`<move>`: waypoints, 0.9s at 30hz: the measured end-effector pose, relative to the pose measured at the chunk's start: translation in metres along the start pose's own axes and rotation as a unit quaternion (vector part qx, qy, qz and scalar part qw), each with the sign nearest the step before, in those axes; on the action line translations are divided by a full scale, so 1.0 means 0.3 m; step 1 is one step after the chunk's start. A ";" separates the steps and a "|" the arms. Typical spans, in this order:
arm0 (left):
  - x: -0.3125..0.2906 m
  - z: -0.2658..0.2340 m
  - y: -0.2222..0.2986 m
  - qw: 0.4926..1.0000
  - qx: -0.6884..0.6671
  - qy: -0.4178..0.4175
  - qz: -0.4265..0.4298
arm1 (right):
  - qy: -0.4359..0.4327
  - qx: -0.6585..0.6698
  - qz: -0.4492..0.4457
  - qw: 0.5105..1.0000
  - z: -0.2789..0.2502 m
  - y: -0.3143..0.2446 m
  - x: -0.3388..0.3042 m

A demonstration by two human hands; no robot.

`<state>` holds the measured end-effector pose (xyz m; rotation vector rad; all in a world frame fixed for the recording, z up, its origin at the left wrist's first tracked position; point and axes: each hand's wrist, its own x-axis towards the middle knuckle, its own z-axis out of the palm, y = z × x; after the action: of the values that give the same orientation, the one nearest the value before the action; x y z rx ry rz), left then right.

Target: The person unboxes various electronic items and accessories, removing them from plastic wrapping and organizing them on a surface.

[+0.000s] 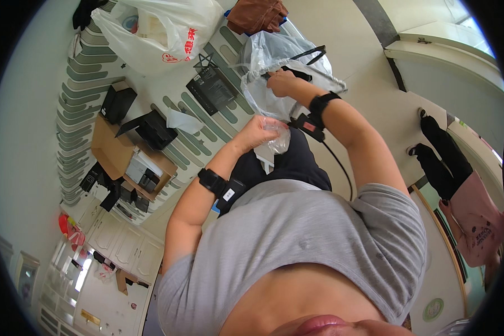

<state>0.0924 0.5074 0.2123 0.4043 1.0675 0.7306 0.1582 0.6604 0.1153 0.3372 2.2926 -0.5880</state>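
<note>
My left hand [254,134] is closed around a crumpled piece of clear plastic wrap [279,140], held low over my lap. Beyond it and to the right, my right hand [284,83] reaches over a translucent white plastic bag [269,102]. Its fingers are bent together at the bag's mouth, and what they grip is partly hidden. Dark items and a black strap [311,53] show at the bag's opening next to this hand. A flat black box [211,89] lies on the patterned table, left of the bag.
On the table, a large white carrier bag [151,33] stands at the far left. Nearer are an open cardboard box [115,148], black boxes [151,130] and a white sheet [183,120]. Behind the bag sits a brown bag [257,15]. A person [476,218] is at the right.
</note>
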 end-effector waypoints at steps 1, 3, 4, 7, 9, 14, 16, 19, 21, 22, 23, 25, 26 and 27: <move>-0.012 -0.008 -0.009 1.000 -0.002 0.012 -0.017 | -0.034 -0.034 0.000 0.999 0.019 -0.010 0.046; 0.024 0.006 -0.009 1.000 0.004 -0.006 0.003 | 0.083 0.010 0.034 0.996 0.252 0.110 0.157; 0.055 0.010 -0.002 0.999 0.006 -0.023 0.024 | 0.199 0.048 0.056 0.977 0.373 0.195 0.194; 0.010 -0.034 -0.046 0.998 -0.033 0.036 0.033 | 0.217 0.024 0.040 0.975 0.300 0.168 0.186; -0.019 -0.043 -0.033 0.998 -0.064 0.020 0.011 | 0.242 0.039 0.031 0.969 0.186 0.163 0.122; -0.040 -0.040 -0.012 0.999 -0.016 -0.021 0.026 | 0.239 0.199 -0.014 0.950 -0.076 0.138 -0.126; -0.032 -0.027 0.007 0.999 -0.020 -0.038 0.018 | 0.231 0.290 -0.026 0.929 -0.030 0.206 -0.153; -0.027 -0.032 -0.002 0.999 -0.025 -0.047 0.002 | 0.317 0.301 -0.008 0.899 0.066 0.217 -0.120; -0.028 -0.034 -0.016 0.999 -0.027 -0.043 -0.005 | 0.422 0.219 0.005 0.879 0.084 0.186 -0.092; -0.039 -0.033 -0.014 0.999 -0.028 -0.040 0.002 | 0.264 0.187 0.072 0.943 0.062 0.146 -0.094; -0.050 -0.033 -0.016 0.999 -0.029 -0.035 0.008 | 0.096 0.148 0.134 0.975 0.034 0.115 -0.091; -0.044 -0.027 -0.019 0.999 -0.035 -0.041 0.004 | -0.081 0.199 0.091 0.972 0.017 0.108 -0.076; -0.044 -0.025 -0.022 0.998 -0.041 -0.044 0.003 | -0.101 0.194 0.038 0.975 0.064 0.102 -0.044; -0.042 -0.022 -0.017 0.998 -0.041 -0.046 0.000 | -0.118 0.189 -0.014 0.975 0.111 0.099 -0.021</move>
<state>0.0848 0.4946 0.2143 0.3647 0.9485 0.7473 0.1944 0.6688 0.0896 0.3932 1.9536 -1.0253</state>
